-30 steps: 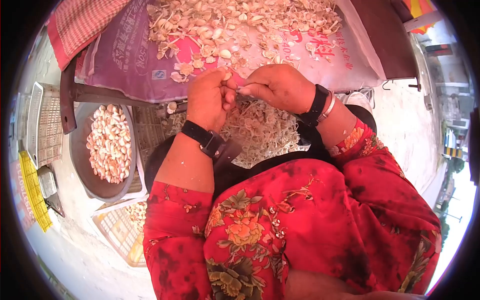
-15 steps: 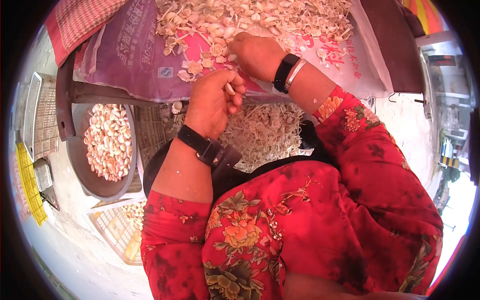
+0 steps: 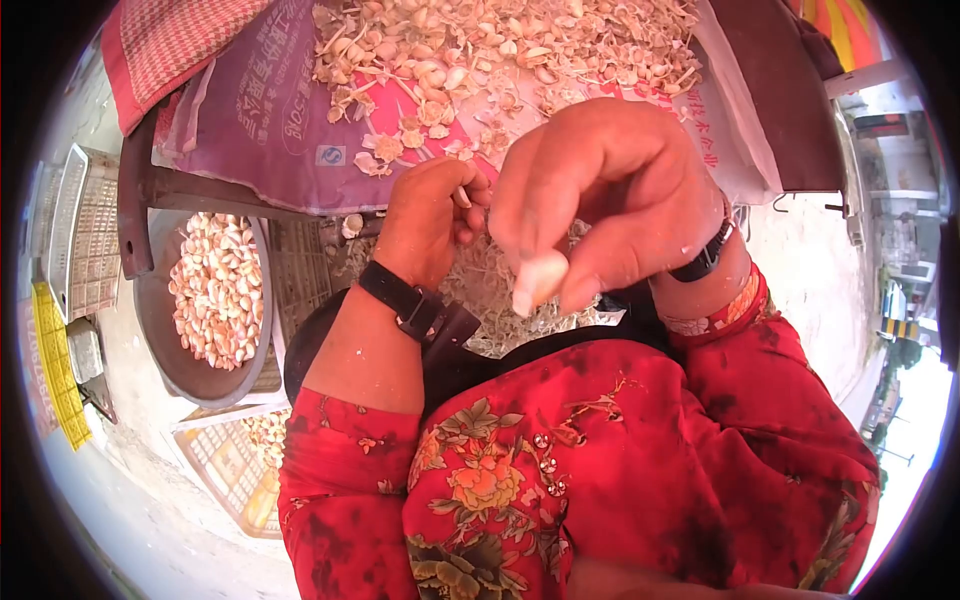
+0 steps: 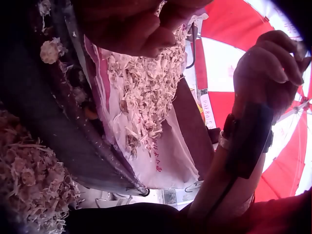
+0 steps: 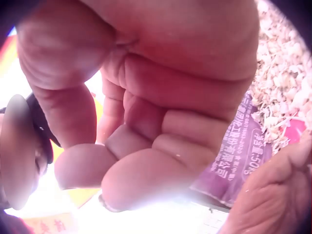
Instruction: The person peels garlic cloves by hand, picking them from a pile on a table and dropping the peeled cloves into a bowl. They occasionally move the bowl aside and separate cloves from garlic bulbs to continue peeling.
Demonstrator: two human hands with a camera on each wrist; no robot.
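My right hand (image 3: 610, 190) is raised close under the head camera and pinches a pale garlic clove (image 3: 541, 280) between thumb and fingers. Lower, by the table's front edge, my left hand (image 3: 425, 215) has its fingers curled, with a small pale garlic clove (image 3: 461, 197) held at its thumb. Beyond both hands, a heap of garlic cloves and dry skins (image 3: 520, 50) covers a purple and white printed sack (image 3: 265, 130). In the right wrist view, the palm and curled fingers of the right hand (image 5: 146, 107) hide the clove.
A dark basin (image 3: 165, 345) of garlic cloves stands low at the left. Below it is a plastic crate (image 3: 220, 470) with more cloves. Peelings (image 4: 34, 180) are heaped under the table edge, near the lap. A checked red cloth (image 3: 180, 50) hangs over the table's left corner.
The right hand went from beside the left hand out to the heap, then came back up toward the head with a garlic clove. The left hand stayed nearly in place.
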